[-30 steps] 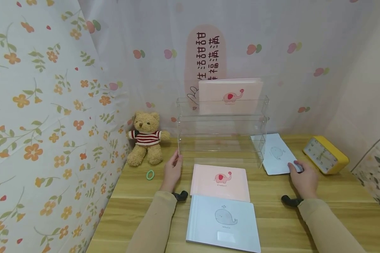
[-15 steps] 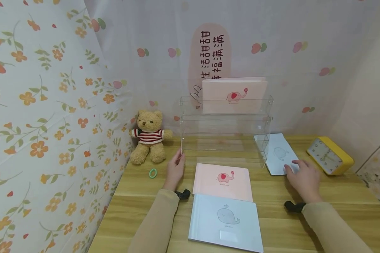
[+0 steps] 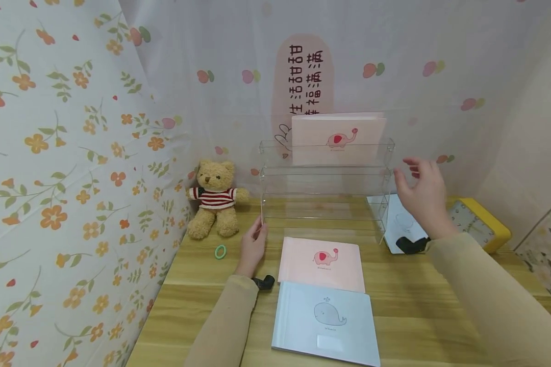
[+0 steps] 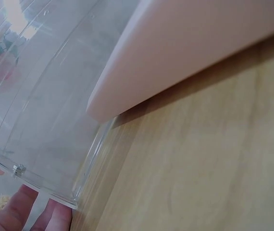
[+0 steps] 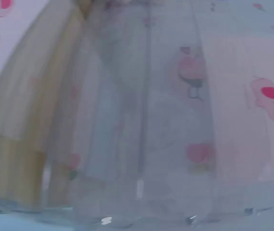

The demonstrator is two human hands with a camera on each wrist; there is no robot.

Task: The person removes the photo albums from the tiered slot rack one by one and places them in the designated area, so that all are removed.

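A clear acrylic tiered rack (image 3: pixel 323 181) stands on the table, a pink elephant book (image 3: pixel 317 148) upright in its top tier. My left hand (image 3: pixel 252 247) grips the rack's lower left side panel, with the thumb on one face and fingers (image 4: pixel 17 207) on the other. Raised beside the rack's right end is my right hand (image 3: pixel 424 196), its fingers loosely bent and holding nothing. Below it, a pale blue whale book (image 3: pixel 398 216) lies by the rack's right foot, partly hidden by the hand. The right wrist view is blurred.
In front of the rack lie another pink elephant book (image 3: pixel 321 262) and a blue whale book (image 3: pixel 326 323), slightly overlapping. A teddy bear (image 3: pixel 215 201) sits at left near a green ring (image 3: pixel 220 252). A yellow clock (image 3: pixel 479 224) stands at right.
My right hand has left the blue book by the rack and risen up and left toward the rack's right end. The left hand keeps its grip on the rack.
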